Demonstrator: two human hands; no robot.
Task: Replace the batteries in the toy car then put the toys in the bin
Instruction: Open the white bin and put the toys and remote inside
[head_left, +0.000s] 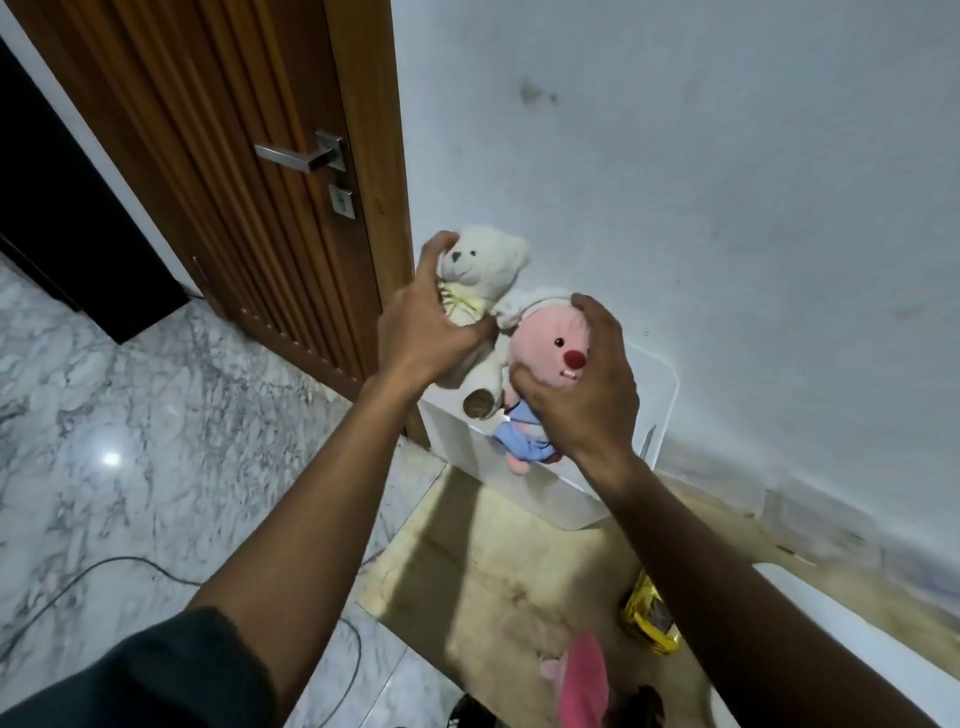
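left hand (426, 332) grips a white teddy bear (480, 270), right hand (582, 384) grips a pink plush beaver (550, 343); both hang above the translucent bin (660, 410) against the wall, contents hidden.

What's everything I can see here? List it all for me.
Bear: one, cream white, held up in the left hand, above the bin.
Pink plush: one, pink with blue clothes, held in the right hand, over the bin.
Bin: one, clear white, on the floor against the wall.
Door: one, brown wood, metal handle, left of the bin.
Yellow toy: one, on the floor, lower right; too blurred to name.
Pink item: one, bottom edge; unclear.
Cable: one, grey, on the marble floor.
Left hand: one, gripping the bear.
Right hand: one, gripping the pink plush.
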